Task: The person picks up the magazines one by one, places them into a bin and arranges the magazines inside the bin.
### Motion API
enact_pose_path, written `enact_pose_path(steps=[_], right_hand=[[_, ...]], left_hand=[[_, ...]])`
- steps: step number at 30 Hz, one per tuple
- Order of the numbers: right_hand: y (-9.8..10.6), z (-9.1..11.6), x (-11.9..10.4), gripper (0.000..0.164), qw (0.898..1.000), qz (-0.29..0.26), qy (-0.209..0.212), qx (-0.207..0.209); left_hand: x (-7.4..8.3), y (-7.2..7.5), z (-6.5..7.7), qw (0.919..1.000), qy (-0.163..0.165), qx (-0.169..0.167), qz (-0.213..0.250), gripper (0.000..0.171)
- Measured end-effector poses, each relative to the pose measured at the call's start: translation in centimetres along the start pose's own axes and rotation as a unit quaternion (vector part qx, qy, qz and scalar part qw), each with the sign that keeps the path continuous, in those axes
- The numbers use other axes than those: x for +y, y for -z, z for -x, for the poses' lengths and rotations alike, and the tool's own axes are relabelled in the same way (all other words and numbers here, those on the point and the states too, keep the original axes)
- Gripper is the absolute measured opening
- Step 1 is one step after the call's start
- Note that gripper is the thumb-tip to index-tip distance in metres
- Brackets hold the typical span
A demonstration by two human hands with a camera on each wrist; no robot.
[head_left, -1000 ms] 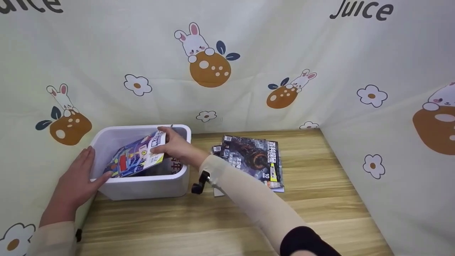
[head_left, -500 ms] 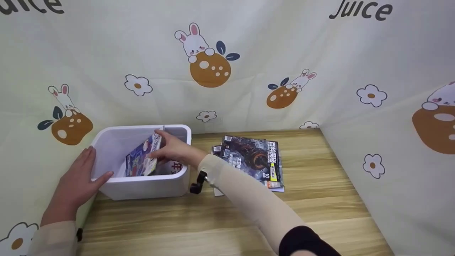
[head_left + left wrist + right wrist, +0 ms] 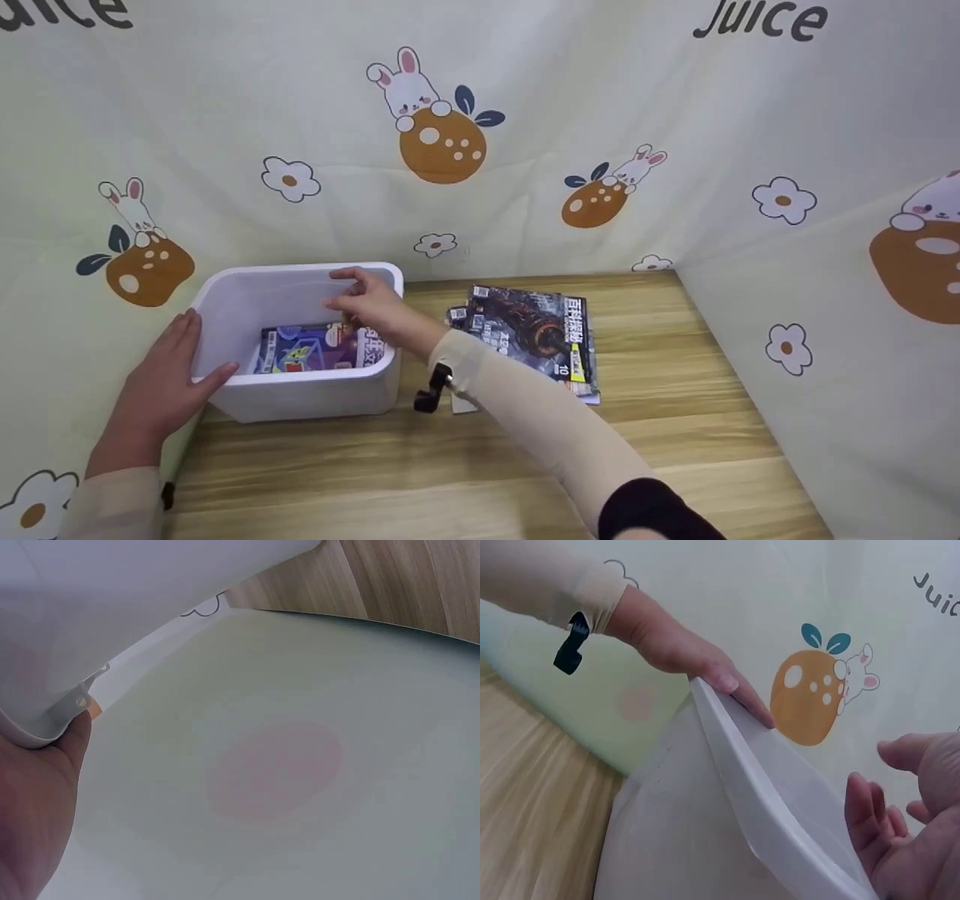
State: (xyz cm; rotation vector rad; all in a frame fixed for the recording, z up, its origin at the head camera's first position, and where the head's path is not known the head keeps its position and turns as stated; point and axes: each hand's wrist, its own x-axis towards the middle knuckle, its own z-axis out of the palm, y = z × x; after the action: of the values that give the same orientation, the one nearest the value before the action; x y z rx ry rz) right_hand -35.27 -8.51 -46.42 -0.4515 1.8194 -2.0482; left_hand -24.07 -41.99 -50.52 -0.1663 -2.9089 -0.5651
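A white plastic bin (image 3: 307,396) stands at the left of the table. Inside it lies a magazine (image 3: 304,349) with a purple and blue cover, partly hidden by the front rim. My left hand (image 3: 161,379) rests at the bin's left front corner, fingers extended along the side and thumb on the rim; the right wrist view shows that left hand (image 3: 682,649) over the rim too. Above the bin's right side hovers my right hand (image 3: 379,311), its fingers loosely bent and apart. In the right wrist view nothing sits between the fingers (image 3: 864,814) and thumb.
Right of the bin, a small pile of magazines (image 3: 525,337) with a dark cover on top lies on the wood-grain table (image 3: 487,480). A cloth (image 3: 525,97) printed with rabbits, oranges and flowers hangs behind and at both sides.
My right hand has let go of the magazine, which went from tilted in the hand to flat in the bin. The left hand stays at the bin's corner.
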Motion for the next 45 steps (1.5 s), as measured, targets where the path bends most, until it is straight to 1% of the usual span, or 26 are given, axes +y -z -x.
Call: enact_pose_path(steps=[2, 4, 7, 9, 12, 15, 19, 21, 26, 31, 34, 35, 39, 45], right_hand=[[1.0, 0.7, -0.2, 0.046, 1.000, 0.004, 0.026, 0.002], [2.5, 1.6, -0.4, 0.040, 0.998, 0.023, 0.051, 0.001], [5.7, 3.0, -0.5, 0.038, 0.993, 0.074, 0.089, -0.001], [8.5, 4.0, -0.2, 0.038, 0.986, 0.123, 0.111, -0.003], [13.2, 5.6, 0.8, 0.041, 0.970, 0.211, 0.124, 0.003], [17.7, 7.5, 2.3, 0.044, 0.952, 0.285, 0.107, 0.019], [22.5, 9.9, 4.2, 0.049, 0.939, 0.333, 0.071, 0.054], [24.5, 10.9, 5.0, 0.055, 0.930, 0.353, 0.065, 0.074], [28.6, 13.0, 6.5, 0.074, 0.904, 0.410, 0.049, 0.110], [31.8, 14.6, 7.4, 0.084, 0.877, 0.460, 0.034, 0.135], [33.6, 15.6, 7.8, 0.088, 0.868, 0.474, 0.020, 0.148], [34.1, 15.9, 8.0, 0.090, 0.867, 0.475, 0.013, 0.151], [35.6, 16.6, 8.4, 0.094, 0.876, 0.455, -0.010, 0.160], [36.2, 17.1, 9.1, 0.097, 0.900, 0.404, -0.037, 0.159]], left_hand=[[0.0, -0.1, 0.0, 1.0000, 0.000, 0.000, 0.001, 0.111], [-0.1, -0.1, 0.0, 1.0000, 0.000, 0.002, 0.002, 0.111], [-0.4, -0.1, 0.0, 1.0000, -0.002, 0.004, 0.001, 0.112], [-0.5, -0.1, -0.1, 1.0000, -0.004, 0.004, 0.002, 0.112], [-0.5, -0.2, -0.3, 1.0000, -0.004, 0.002, 0.005, 0.112], [-0.5, -0.2, -0.3, 1.0000, -0.003, 0.000, 0.006, 0.112], [-0.5, 0.0, -0.2, 1.0000, -0.001, 0.001, 0.004, 0.111], [-0.5, -0.1, -0.2, 1.0000, -0.001, 0.002, 0.003, 0.112], [-0.4, -0.2, -0.1, 1.0000, 0.002, 0.003, 0.004, 0.111], [-0.1, 0.0, -0.1, 1.0000, 0.004, 0.005, 0.007, 0.111], [0.1, -0.1, -0.3, 1.0000, 0.007, 0.001, 0.005, 0.113], [0.1, -0.1, -0.3, 1.0000, 0.008, 0.000, 0.005, 0.113], [0.0, -0.1, -0.3, 0.9999, 0.012, -0.002, 0.002, 0.114], [-0.3, -0.2, -0.1, 1.0000, 0.007, 0.001, 0.004, 0.113]])
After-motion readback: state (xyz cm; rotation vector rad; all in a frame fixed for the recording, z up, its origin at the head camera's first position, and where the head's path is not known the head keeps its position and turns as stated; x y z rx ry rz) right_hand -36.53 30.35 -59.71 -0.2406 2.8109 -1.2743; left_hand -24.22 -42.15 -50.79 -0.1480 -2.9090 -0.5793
